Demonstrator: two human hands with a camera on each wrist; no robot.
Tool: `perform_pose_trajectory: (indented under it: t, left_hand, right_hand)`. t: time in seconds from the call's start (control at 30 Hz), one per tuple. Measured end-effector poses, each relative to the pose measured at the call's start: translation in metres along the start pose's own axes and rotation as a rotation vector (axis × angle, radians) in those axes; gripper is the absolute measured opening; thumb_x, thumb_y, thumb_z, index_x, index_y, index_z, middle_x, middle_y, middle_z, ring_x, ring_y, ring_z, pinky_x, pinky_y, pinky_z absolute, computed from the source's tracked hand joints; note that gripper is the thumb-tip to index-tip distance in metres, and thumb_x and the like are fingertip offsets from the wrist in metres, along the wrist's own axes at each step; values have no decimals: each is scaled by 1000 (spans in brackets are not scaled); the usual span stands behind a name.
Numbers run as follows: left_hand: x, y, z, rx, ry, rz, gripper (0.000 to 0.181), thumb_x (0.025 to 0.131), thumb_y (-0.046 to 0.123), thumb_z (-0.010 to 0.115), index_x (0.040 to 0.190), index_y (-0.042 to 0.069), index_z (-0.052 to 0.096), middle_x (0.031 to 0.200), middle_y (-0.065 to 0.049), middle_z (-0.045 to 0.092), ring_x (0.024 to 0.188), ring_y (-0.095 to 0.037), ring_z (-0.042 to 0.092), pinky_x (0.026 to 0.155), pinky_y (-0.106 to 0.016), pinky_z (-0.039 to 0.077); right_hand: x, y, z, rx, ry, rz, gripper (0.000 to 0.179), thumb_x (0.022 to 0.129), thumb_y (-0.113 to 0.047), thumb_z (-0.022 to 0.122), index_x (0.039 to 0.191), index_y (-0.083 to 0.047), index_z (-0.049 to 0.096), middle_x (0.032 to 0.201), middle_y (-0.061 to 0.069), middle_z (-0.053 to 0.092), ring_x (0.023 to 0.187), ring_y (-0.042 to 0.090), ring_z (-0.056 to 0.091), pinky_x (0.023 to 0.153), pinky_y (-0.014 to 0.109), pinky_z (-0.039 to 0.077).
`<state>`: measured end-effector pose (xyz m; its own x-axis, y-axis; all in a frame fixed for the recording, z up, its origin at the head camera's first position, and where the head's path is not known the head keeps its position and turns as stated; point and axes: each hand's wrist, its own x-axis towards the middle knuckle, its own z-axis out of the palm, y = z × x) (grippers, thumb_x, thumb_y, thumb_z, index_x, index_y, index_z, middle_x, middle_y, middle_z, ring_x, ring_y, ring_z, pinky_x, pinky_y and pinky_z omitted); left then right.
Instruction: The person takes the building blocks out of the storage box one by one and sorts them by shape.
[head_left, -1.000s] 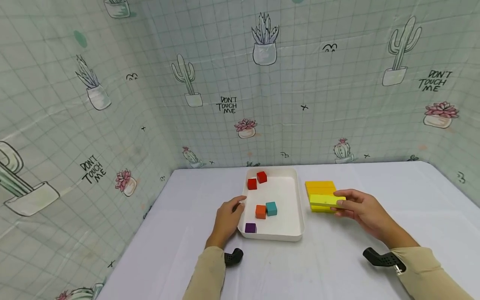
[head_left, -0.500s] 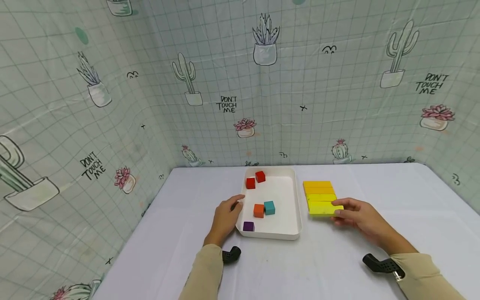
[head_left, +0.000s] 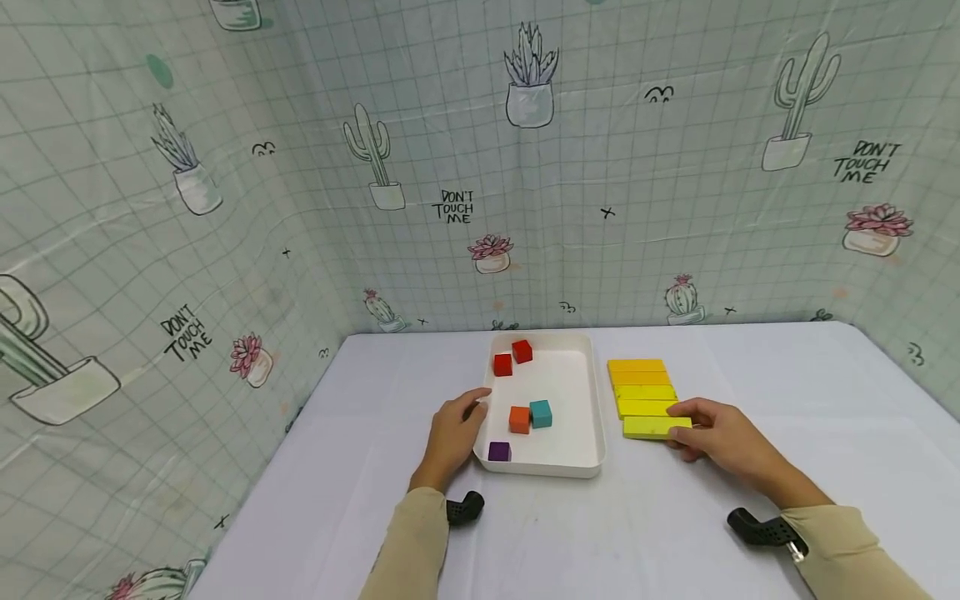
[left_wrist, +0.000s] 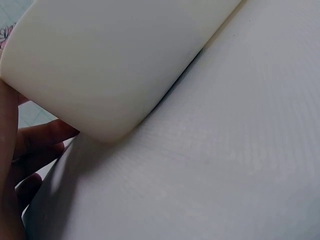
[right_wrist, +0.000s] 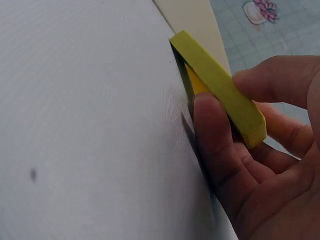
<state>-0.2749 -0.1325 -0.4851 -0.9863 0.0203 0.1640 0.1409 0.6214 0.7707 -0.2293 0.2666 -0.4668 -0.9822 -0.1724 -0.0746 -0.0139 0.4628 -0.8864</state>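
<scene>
My right hand (head_left: 716, 437) pinches the right end of a yellow-green rectangular block (head_left: 649, 427) between thumb and fingers. The right wrist view shows the same block tilted between the thumb and fingertips, with a bit of yellow behind it. In the head view it lies at the near end of a row of several yellow blocks (head_left: 637, 379), side by side, golden at the far end and brighter nearer. My left hand (head_left: 452, 433) rests at the left wall of a white tray (head_left: 543, 469), fingers loosely bent beside its rim; in the left wrist view they show beside the tray's outer wall.
Inside the tray are two red cubes (head_left: 502, 365), an orange cube (head_left: 519, 419) beside a teal cube (head_left: 541, 414), and a purple cube (head_left: 499, 451) in the near left corner. A white cloth (head_left: 600, 542) covers the table. A patterned curtain (head_left: 585, 167) hangs behind it.
My right hand has brought the yellow-green block down and toward me, from over the row to its near end. My left hand has stayed by the tray.
</scene>
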Motion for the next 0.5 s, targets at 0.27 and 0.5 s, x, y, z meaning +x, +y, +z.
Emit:
perform_pose_trajectory:
  t: [0.27, 0.5]
  left_hand:
    - [2, -1, -2, 6, 5, 13, 34, 103, 29, 54, 134, 25, 65, 129, -5, 64, 118, -26, 57, 105, -51, 43]
    - [4, -3, 0, -7, -4, 17, 34, 103, 29, 53, 134, 25, 65, 131, -5, 64, 118, -25, 57, 105, -51, 43]
  right_hand:
    - [-2, -14, 5, -285, 46, -4, 46, 89, -17, 74, 128, 2, 61, 96, 10, 58, 70, 21, 58, 58, 32, 50]
    - [-2, -17, 5, -453, 77, -40, 45, 87, -19, 76, 124, 2, 63, 121, 24, 60, 87, 25, 57, 68, 36, 51]
